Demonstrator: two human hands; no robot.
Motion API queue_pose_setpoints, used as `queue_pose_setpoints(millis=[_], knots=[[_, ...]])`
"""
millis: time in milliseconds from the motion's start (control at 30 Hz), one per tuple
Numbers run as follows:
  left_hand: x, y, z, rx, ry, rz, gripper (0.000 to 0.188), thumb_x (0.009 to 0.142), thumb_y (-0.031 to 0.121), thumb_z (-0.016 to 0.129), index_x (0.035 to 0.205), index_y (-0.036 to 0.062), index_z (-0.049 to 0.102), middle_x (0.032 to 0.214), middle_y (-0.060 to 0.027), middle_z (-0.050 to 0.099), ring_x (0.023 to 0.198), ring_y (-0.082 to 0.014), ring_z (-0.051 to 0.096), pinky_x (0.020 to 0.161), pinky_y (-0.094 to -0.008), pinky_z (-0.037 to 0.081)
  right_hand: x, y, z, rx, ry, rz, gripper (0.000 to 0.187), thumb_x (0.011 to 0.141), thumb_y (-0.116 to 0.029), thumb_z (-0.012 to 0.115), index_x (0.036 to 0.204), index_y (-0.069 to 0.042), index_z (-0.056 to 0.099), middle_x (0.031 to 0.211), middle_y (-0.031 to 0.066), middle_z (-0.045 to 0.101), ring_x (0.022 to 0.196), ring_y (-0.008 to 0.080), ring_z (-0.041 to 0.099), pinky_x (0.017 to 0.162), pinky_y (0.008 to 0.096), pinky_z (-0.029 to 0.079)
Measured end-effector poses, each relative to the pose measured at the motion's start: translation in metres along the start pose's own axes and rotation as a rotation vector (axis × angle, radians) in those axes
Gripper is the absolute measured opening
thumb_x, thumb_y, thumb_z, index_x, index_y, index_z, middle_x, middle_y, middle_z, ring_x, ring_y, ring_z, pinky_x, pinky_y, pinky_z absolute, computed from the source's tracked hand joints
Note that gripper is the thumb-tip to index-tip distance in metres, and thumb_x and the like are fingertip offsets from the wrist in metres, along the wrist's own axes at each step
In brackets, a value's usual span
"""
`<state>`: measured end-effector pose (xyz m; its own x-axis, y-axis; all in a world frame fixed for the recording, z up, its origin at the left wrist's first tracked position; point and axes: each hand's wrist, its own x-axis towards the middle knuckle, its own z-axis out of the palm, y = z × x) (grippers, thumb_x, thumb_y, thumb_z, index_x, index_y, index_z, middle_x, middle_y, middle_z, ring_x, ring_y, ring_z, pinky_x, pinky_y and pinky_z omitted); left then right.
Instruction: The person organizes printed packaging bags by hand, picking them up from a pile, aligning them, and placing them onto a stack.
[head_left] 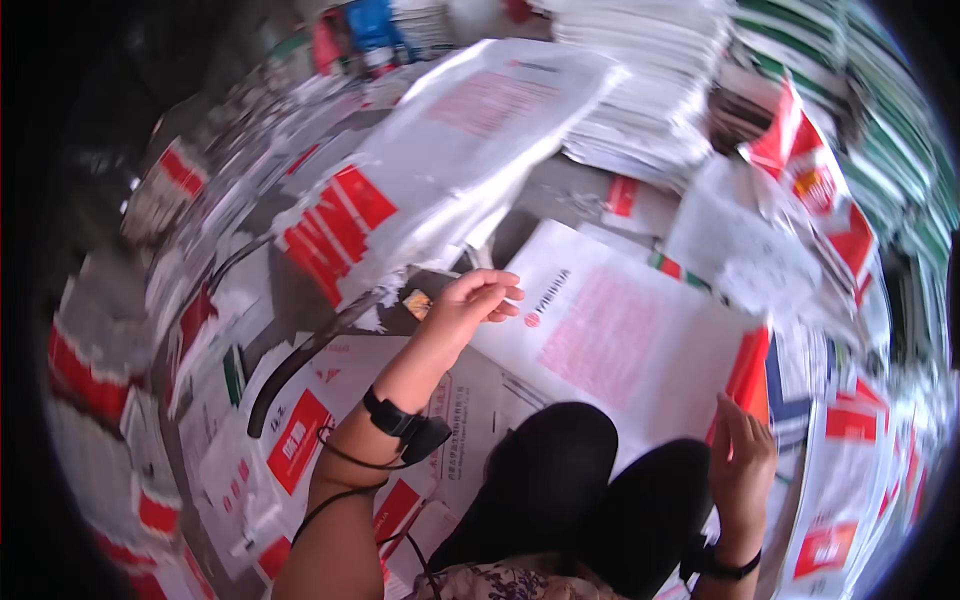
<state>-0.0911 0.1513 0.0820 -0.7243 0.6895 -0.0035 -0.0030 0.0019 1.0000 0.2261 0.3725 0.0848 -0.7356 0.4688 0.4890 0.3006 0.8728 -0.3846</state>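
Observation:
A flat white printed sack [620, 310] with a red end band lies in front of my knees. Over its left edge is my left hand [478, 300], fingers loosely bent and slightly apart, with nothing visible in them. My right hand [742, 455] is at the sack's red right end, its fingers closed at the edge; part of the grip is hidden. Beyond my left hand, a second white sack [470, 110] with a red band stands tilted and blurred. A curved black bar [300, 365] lies to the left of my left forearm.
A tall stack of white flattened sacks [645, 75] stands at the back, with green-and-white stacks [890, 170] at the right. A crumpled red-and-white sack [815, 190] lies at the right. More sacks [95, 340] are piled at the left. Black cords [340, 490] hang by my left forearm.

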Motion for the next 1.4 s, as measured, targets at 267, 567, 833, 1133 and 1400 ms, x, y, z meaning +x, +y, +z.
queue_pose_setpoints(millis=[267, 567, 833, 1133, 1400], knots=[[0.104, -0.04, -0.152, 0.213, 0.477, 0.103, 0.023, 0.092, 0.015, 0.058, 0.11, 0.0014, 0.063, 0.098, -0.0089, 0.07, 0.083, -0.0165, 0.067, 0.073, -0.0286, 0.052, 0.056, -0.09, 0.04, 0.823, -0.429, 0.233, 0.02, 0.093, 0.005, 0.052, 0.108, 0.007, 0.065, 0.086, 0.0156, 0.072, 0.082, 0.0207, 0.071, 0.078, 0.0306, 0.055], [0.248, -0.087, -0.159, 0.315, 0.509, 0.021, 0.044, 0.084, 0.027, 0.065, 0.114, -0.0053, 0.059, 0.1, -0.0191, 0.068, 0.087, -0.0272, 0.066, 0.074, -0.0398, 0.051, 0.07, -0.065, 0.104, 0.868, -0.581, 0.403, 0.02, 0.096, -0.001, 0.052, 0.109, 0.007, 0.066, 0.086, 0.0146, 0.073, 0.081, 0.021, 0.072, 0.076, 0.0287, 0.056], [0.267, -0.047, -0.145, -0.809, 0.771, 0.033, 0.041, 0.089, 0.015, 0.066, 0.119, 0.0001, 0.042, 0.12, -0.018, 0.048, 0.095, -0.0319, 0.065, 0.071, -0.0316, 0.055, 0.071, -0.048, 0.117, 0.824, -0.615, 0.32, 0.025, 0.1, -0.008, 0.052, 0.118, 0.006, 0.063, 0.092, 0.0126, 0.071, 0.084, 0.017, 0.069, 0.076, 0.0285, 0.055], [0.231, -0.039, -0.249, -0.918, 0.934, 0.183, 0.021, 0.095, 0.016, 0.047, 0.109, 0.0079, 0.062, 0.088, -0.0032, 0.063, 0.061, -0.0114, 0.054, 0.055, -0.0241, 0.042, 0.074, -0.049, 0.121, 0.721, -0.64, 0.245, 0.025, 0.099, -0.009, 0.054, 0.117, 0.005, 0.064, 0.09, 0.0139, 0.072, 0.083, 0.0173, 0.069, 0.075, 0.0288, 0.055], [0.194, -0.083, -0.215, -0.683, 0.875, 0.062, 0.024, 0.094, 0.013, 0.041, 0.105, 0.0073, 0.061, 0.071, 0.0005, 0.05, 0.052, -0.0086, 0.039, 0.047, -0.0263, 0.031, 0.075, -0.052, 0.128, 0.667, -0.671, 0.236, 0.024, 0.097, -0.007, 0.056, 0.117, 0.002, 0.066, 0.091, 0.0126, 0.073, 0.083, 0.0166, 0.07, 0.072, 0.0284, 0.054]])
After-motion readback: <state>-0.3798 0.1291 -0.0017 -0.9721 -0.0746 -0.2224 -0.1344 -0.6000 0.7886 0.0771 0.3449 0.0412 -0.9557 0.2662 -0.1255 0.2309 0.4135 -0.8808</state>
